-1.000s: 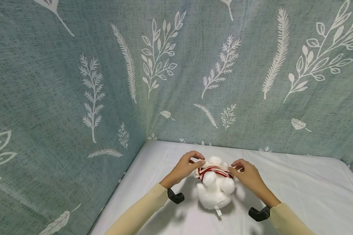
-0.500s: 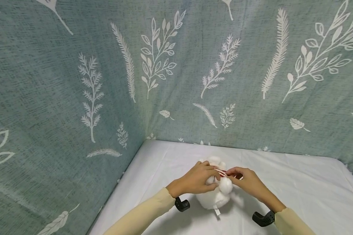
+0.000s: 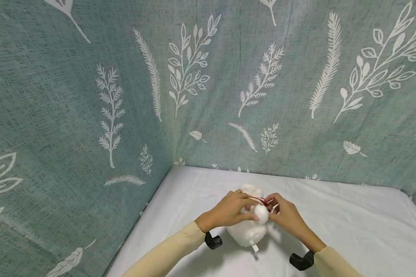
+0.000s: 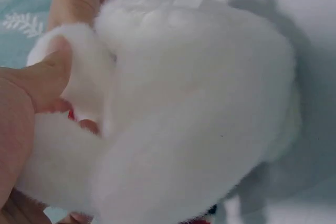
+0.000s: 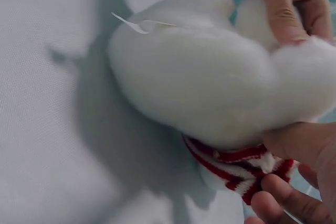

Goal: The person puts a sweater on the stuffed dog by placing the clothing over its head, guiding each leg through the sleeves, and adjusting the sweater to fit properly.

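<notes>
A white plush toy (image 3: 247, 231) lies on the white-covered table, a small white tag (image 3: 254, 245) at its near end. A red-and-white striped knit cloth (image 5: 231, 165) wraps part of it; hands and fur hide much of the cloth. My left hand (image 3: 228, 209) holds the toy from the left, its thumb (image 4: 50, 74) pressed against a rounded fluffy part. My right hand (image 3: 287, 213) is at the toy's right side. In the right wrist view its thumb and fingertips (image 5: 275, 186) pinch the striped cloth at the edge.
The white sheet (image 3: 346, 223) covers the table around the toy. Leaf-patterned teal curtains (image 3: 208, 96) rise behind and at the left, close to the table's edges. A black wrist device (image 3: 213, 241) sits on each wrist.
My left hand has moved right, from the toy's left edge onto its upper part. The right hand has closed in on the cloth. The toy has turned and shifted slightly left.
</notes>
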Demonstrator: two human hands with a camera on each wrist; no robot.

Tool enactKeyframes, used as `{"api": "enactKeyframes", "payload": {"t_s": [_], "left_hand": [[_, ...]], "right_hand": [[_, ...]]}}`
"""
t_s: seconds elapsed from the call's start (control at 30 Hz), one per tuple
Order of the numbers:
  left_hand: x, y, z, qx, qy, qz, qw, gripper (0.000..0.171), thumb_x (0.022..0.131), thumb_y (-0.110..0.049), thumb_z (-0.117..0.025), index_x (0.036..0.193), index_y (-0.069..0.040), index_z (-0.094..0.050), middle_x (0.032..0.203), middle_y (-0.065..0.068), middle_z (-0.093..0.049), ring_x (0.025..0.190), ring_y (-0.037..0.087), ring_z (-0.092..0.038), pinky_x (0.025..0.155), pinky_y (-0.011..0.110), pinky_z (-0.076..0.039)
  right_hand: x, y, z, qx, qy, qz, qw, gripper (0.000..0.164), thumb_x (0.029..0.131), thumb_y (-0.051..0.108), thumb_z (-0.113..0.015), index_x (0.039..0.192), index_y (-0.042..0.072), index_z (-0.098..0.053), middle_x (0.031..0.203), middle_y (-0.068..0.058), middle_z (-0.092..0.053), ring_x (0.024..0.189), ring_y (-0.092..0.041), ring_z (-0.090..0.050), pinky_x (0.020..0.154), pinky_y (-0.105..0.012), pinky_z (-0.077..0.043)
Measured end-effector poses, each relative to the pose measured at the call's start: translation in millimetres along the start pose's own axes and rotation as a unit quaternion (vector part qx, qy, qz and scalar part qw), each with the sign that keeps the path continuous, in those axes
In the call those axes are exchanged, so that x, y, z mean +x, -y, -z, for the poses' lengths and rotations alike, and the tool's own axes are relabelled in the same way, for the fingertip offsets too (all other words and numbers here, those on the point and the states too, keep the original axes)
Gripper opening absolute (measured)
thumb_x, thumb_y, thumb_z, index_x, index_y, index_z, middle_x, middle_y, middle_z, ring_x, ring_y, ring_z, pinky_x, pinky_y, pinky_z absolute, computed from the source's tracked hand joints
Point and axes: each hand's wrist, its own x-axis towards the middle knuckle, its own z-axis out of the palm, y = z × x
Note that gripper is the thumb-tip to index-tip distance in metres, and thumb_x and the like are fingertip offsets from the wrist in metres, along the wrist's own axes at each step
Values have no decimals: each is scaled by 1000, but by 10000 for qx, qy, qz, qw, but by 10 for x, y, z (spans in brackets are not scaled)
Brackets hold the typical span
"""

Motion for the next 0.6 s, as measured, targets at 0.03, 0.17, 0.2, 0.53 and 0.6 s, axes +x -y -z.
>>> {"api": "enactKeyframes", "payload": {"t_s": [0.03, 0.17, 0.2, 0.53, 0.6], "left_hand": [[-4, -2, 1, -63, -4, 39, 10000, 48, 93, -54, -70, 132, -26, -71, 106, -12, -68, 95, 6, -51, 76, 23, -37], [-1, -15, -4, -281, -110, 101, 9995, 44, 93, -51, -73, 130, -27, -74, 101, -6, -63, 86, 5, -45, 73, 21, -35], [5, -20, -9, -327, -148, 93, 9993, 43, 93, -51, -73, 129, -27, -74, 99, -5, -61, 84, 5, -43, 72, 21, -35], [75, -95, -75, -84, -536, 471, 9974, 27, 91, -50, -75, 101, -26, -83, 89, -6, -42, 82, 10, -34, 69, 19, -30], [96, -106, -93, 87, -659, 541, 9963, 25, 90, -50, -75, 94, -26, -82, 91, -5, -44, 82, 10, -35, 70, 19, -31]], "right_hand": [[3, 2, -13, -32, -38, -74, 10000, 31, 87, 5, -78, 115, 7, -65, 90, 2, -67, 75, -12, -59, 65, -27, -49], [24, -8, -49, -239, -176, -340, 9990, 20, 92, 7, -74, 112, 8, -70, 90, 2, -68, 77, -13, -60, 67, -29, -49], [25, -12, -53, -296, -203, -361, 9987, 15, 94, 9, -73, 109, 8, -72, 90, 2, -69, 77, -13, -60, 67, -29, -49], [16, 36, 20, 102, -160, -362, 9992, 4, 101, 18, -67, 99, 15, -67, 96, 3, -68, 78, -12, -58, 63, -29, -47], [12, 59, 51, 259, -174, -305, 9990, 4, 101, 18, -67, 99, 15, -66, 94, 2, -67, 74, -13, -56, 60, -29, -45]]}}
